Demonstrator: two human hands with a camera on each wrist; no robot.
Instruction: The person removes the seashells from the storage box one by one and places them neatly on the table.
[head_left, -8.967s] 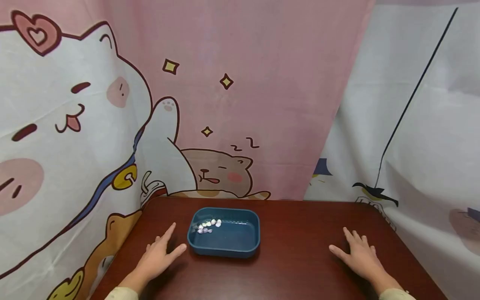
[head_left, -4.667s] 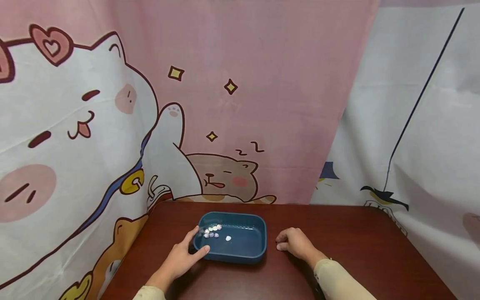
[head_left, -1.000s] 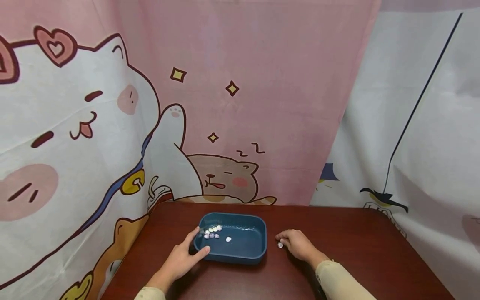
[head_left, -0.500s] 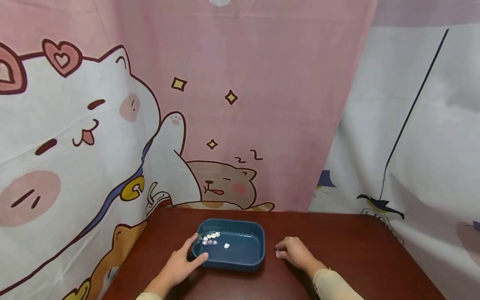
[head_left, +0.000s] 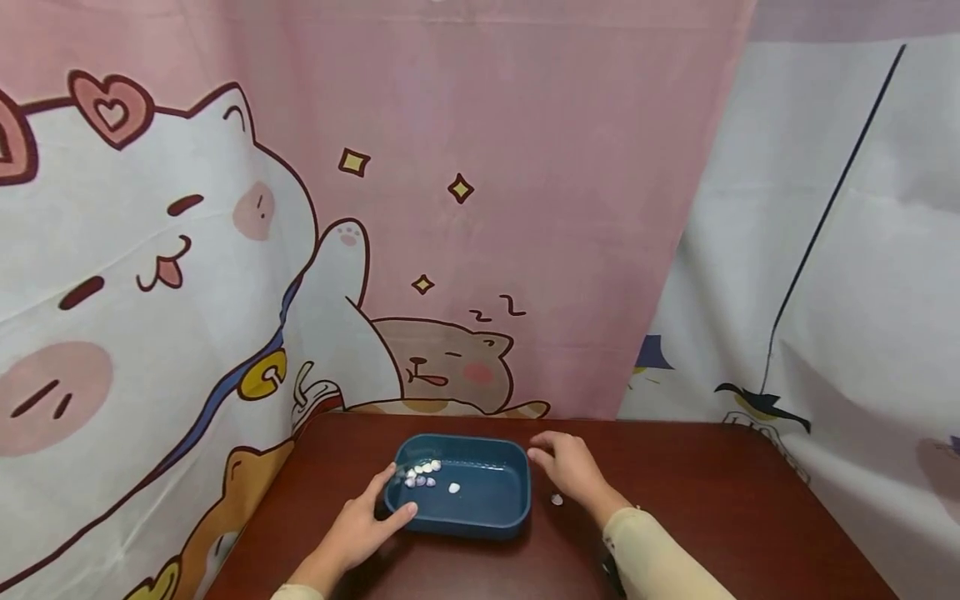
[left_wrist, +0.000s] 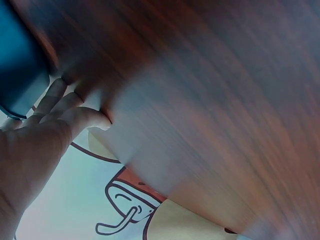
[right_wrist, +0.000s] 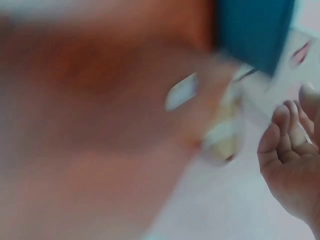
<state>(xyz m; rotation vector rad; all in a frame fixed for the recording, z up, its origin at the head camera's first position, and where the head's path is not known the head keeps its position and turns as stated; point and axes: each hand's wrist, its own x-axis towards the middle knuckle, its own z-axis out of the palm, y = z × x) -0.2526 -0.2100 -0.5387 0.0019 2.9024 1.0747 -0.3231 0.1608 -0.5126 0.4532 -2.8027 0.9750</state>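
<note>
My left hand (head_left: 358, 525) is at the left end of a blue rectangular tray (head_left: 465, 527). Its index finger is at the left rim and its thumb at the front wall, with straight fingers spread. Inside the tray, a cluster of small white and pale purple pebble-like pieces (head_left: 420, 481) lies at the left. One white piece (head_left: 454, 488) sits apart near the middle. My right hand (head_left: 572, 467) hovers beside the tray's right rim, fingers loosely bent, nothing visible in them. Below it a small whitish piece (head_left: 557, 500) lies on the table, blurred in the right wrist view.
The dark red-brown wooden table (head_left: 697, 500) extends to the right of the tray. Behind it hangs a pink and white curtain (head_left: 570, 208) printed with cartoon cats, which also borders the table's left and right sides.
My right hand moved away from the small whitish piece, up and left towards the tray's rim, leaving that piece on the table. The left hand, earlier apart from the tray, has stayed at it.
</note>
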